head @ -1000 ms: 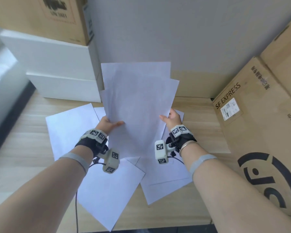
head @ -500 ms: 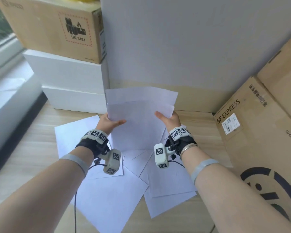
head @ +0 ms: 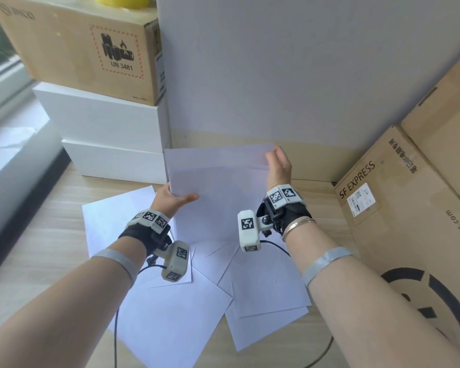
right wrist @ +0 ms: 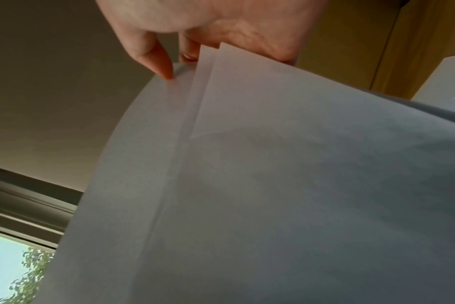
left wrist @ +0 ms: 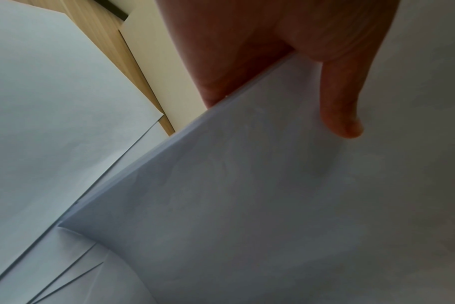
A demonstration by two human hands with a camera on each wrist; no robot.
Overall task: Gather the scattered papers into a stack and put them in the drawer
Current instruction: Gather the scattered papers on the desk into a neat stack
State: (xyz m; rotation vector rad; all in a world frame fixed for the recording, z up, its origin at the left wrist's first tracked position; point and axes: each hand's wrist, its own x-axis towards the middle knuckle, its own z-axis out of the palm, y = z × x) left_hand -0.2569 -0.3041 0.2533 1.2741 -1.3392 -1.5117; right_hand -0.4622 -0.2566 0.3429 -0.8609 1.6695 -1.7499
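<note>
I hold a small sheaf of white papers (head: 218, 187) above the wooden desk, tilted up toward me. My left hand (head: 174, 197) grips its left edge, thumb on the front; the left wrist view shows that thumb on the sheaf (left wrist: 273, 185). My right hand (head: 278, 166) pinches the top right corner, where the sheets (right wrist: 247, 164) are offset from one another. Several more white sheets (head: 175, 314) lie fanned out on the desk (head: 37, 248) below my wrists. No drawer is in view.
White boxes (head: 104, 134) stacked at the back left carry a brown carton (head: 85, 43). A grey wall panel (head: 290, 70) stands straight ahead. Large SF Express cartons (head: 398, 208) crowd the right side. A window ledge (head: 0, 134) runs along the left.
The sheaf has dropped lower and its sheets have slid closer together. My right hand has moved from the right edge up to the top right corner. The left hand keeps its grip.
</note>
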